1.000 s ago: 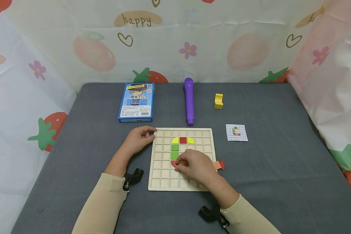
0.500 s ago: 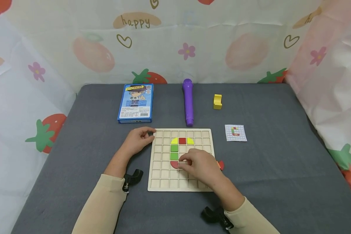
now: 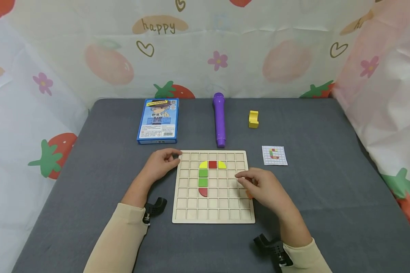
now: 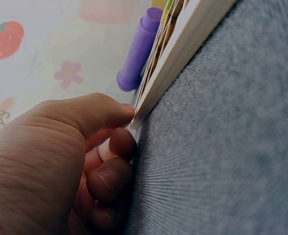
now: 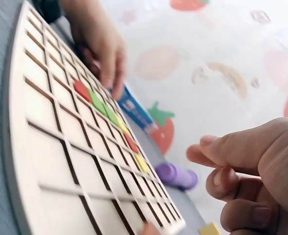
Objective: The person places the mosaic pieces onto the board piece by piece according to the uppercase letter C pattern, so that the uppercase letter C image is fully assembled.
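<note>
1. Fingers of the left hand (image 3: 160, 163) curl against the far left corner of the wooden grid board (image 3: 213, 216), pinching it.
2. Right hand (image 3: 264, 187) hovers at the board's right edge, fingers loosely curled over an orange piece (image 3: 248, 195); whether they pinch it, I cannot tell.
3. Red half-round piece (image 3: 203, 192) sits in the board, below two green squares (image 3: 203, 177).

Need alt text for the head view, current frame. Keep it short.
A person's right hand hovers at the right edge of a square wooden grid board on a grey table, over a small orange piece, while the left hand grips the board's top-left corner. Yellow, red and green tiles form a hook on the board.
</note>
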The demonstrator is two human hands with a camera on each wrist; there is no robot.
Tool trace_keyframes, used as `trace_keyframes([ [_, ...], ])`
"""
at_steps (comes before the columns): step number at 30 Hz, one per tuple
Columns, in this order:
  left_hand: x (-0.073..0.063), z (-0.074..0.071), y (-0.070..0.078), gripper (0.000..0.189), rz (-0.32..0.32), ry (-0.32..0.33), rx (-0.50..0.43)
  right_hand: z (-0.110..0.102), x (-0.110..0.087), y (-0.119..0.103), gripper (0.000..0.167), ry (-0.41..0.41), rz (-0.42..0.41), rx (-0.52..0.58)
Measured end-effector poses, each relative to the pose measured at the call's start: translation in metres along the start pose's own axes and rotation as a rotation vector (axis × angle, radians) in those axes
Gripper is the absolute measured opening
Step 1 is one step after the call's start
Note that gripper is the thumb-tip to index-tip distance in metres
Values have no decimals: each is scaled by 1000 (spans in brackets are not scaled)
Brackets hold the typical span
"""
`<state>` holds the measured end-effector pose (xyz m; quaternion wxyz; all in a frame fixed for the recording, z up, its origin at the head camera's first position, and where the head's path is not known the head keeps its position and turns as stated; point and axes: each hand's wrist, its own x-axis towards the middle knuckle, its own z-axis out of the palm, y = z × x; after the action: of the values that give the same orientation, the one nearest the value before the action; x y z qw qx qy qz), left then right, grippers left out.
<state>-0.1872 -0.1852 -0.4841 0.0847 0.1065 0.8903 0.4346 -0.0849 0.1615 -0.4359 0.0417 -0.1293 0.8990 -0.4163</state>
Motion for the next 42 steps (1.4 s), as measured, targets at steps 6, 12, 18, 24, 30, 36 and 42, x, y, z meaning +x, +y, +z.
trace_keyframes([
  [6,0,0,0,29,-1,-2,0,-15,-5,19,25,-48,104,21],
  [12,0,0,-2,28,4,0,-8,-26,-9,30,32,-122,152,37],
  [18,0,0,-2,27,8,3,-9,-28,-12,38,31,-200,166,112],
  [24,1,0,-2,27,6,5,-7,-22,-11,43,25,-213,135,124],
  [30,1,0,-2,27,1,5,-5,-19,-10,45,15,-199,166,90],
  [36,0,0,-1,28,1,4,-4,-17,-9,45,10,-183,175,82],
  [42,0,0,-2,28,1,3,-8,-17,-11,47,20,-209,154,119],
])
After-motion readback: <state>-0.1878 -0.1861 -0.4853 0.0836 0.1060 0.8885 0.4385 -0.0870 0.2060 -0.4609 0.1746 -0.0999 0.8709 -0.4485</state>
